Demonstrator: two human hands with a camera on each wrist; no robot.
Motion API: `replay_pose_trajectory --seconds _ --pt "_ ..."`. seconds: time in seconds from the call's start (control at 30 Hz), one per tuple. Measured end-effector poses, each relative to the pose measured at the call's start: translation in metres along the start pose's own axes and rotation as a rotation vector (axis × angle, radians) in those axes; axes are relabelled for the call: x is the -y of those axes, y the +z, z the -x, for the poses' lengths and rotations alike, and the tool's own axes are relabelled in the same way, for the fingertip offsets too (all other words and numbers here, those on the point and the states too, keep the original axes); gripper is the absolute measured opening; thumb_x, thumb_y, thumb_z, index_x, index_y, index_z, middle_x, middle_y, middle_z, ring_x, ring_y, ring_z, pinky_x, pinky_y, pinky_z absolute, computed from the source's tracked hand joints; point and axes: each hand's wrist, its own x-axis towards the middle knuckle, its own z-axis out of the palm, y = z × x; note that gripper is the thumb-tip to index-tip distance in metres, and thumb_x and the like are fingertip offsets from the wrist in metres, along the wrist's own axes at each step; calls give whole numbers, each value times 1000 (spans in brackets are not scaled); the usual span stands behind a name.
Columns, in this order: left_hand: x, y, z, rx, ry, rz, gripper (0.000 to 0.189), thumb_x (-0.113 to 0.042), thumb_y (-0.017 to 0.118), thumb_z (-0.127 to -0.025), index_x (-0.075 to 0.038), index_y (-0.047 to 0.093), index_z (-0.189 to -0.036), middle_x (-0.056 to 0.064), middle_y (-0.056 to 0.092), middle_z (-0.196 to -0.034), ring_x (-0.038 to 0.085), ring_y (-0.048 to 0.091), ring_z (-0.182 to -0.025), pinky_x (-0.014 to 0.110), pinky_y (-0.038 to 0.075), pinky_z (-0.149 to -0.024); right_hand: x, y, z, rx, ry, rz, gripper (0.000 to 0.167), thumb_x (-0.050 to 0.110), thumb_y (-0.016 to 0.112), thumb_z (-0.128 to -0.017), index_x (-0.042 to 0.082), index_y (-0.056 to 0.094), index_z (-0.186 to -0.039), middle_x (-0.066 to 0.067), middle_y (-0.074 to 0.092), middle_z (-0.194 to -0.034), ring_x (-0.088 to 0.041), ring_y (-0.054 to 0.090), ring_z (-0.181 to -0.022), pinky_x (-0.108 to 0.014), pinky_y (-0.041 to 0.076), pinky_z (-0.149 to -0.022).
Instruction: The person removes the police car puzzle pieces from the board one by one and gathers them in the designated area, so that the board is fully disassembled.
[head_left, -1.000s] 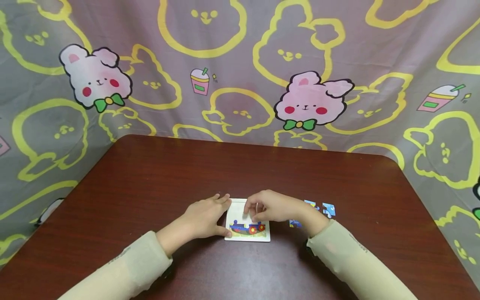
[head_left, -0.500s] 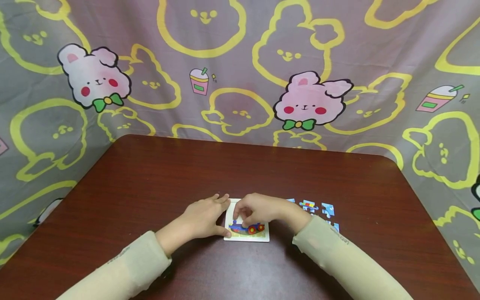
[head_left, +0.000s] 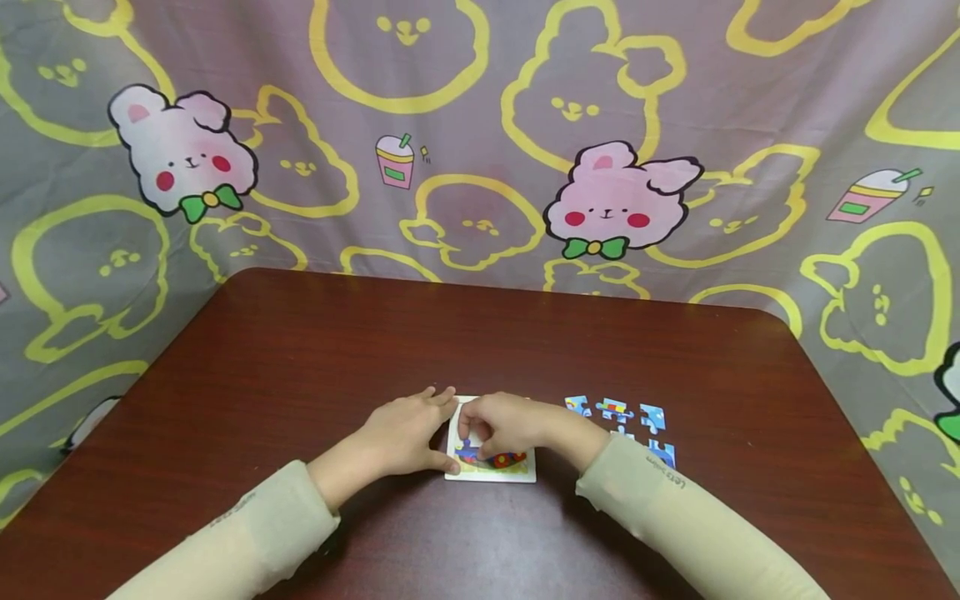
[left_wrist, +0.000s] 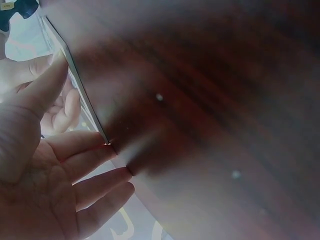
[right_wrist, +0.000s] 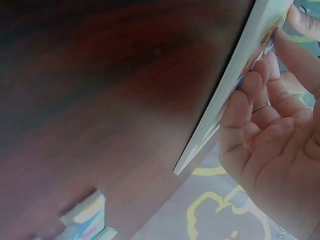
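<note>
A small white-bordered jigsaw puzzle tray (head_left: 491, 477) lies on the table, its lower part filled with a blue and red train picture. My left hand (head_left: 401, 435) rests along its left edge with straight fingers, the thumb at the near-left corner. In the left wrist view, the thumb (left_wrist: 55, 80) presses against the tray's rim. Over the left half of the tray, my right hand (head_left: 504, 423) bends its thumb and fingers down, pinching at a puzzle piece (right_wrist: 269, 48). Only a blue-white sliver of that piece shows between the fingertips; the hand hides much of the tray.
Several loose blue puzzle pieces (head_left: 652, 417) lie right of the tray, some partly behind the right forearm. One piece (right_wrist: 87, 220) shows in the right wrist view. A patterned curtain (head_left: 480, 125) hangs behind the dark brown table (head_left: 420, 333).
My right hand has moved left and slightly nearer across the tray, uncovering more of the loose pieces. The left hand stays at the tray's edge.
</note>
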Motion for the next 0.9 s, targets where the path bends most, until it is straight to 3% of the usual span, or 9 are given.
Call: replay_pose_trajectory --seconds 0.43,0.7,0.9 --pt "2 -5 5 53 21 50 96 -55 83 -73 -7 48 -147 10 38 -158 37 37 -145 58 47 -102 -8 -1 -5 41 -54 23 23 6 77 -83 14 63 -100 7 53 -71 -3 50 -65 -18 42 -62" --pt "1 -5 4 44 21 50 96 -55 84 -71 -7 48 -147 10 39 -158 37 38 -145 57 48 -101 -6 -1 -3 30 -73 60 23 6 76 -84 13 61 -101 7 55 -76 -2 50 -68 -19 43 -64" --pt "1 -4 3 41 22 50 96 -54 84 -71 -6 49 -147 10 40 -158 37 38 -145 57 47 -102 -4 0 0 17 -75 7 23 4 75 -84 11 61 -101 6 55 -76 -2 50 -66 -18 43 -63"
